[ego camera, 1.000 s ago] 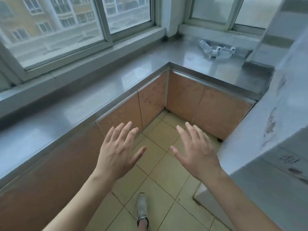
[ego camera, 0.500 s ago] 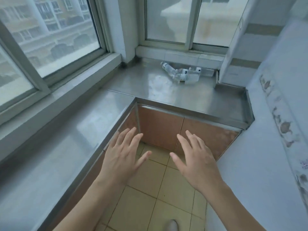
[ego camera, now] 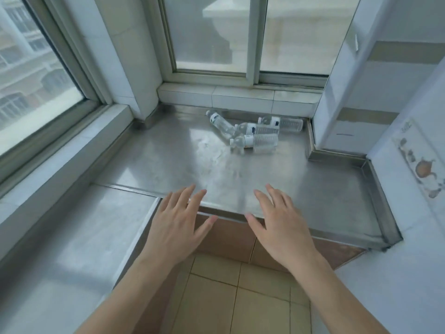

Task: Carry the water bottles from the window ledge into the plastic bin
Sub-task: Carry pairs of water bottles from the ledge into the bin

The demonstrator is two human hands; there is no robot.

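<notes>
in the head view, a stainless steel ledge is seen running below two windows and turning a corner, with brown cabinet fronts beneath its near edge and beige floor tiles lower down. four clear water bottles are found lying on their sides near the far right corner of the ledge, close under the tiled sill of the far window. the leftmost bottle is laid at a slant, its cap toward the far left. the nearest bottle is laid roughly parallel to the far edge, cap to the left, and appears to be touched by the slanted one at its neck end. a third bottle is placed just behind the nearest one, and a fourth bottle is set farthest back, close to the raised right rim by the white wall. the left hand is held palm down over the near edge of the ledge, fingers spread wide, nothing gripped. the right hand is likewise held flat and spread wide above the same edge, empty. both hands are kept well apart from the bottles, with bare steel between. whether the fingertips are resting on the steel or raised above it cannot be told. a decorated tile is seen on the right wall. the plastic bin is shown nowhere in this view.
</notes>
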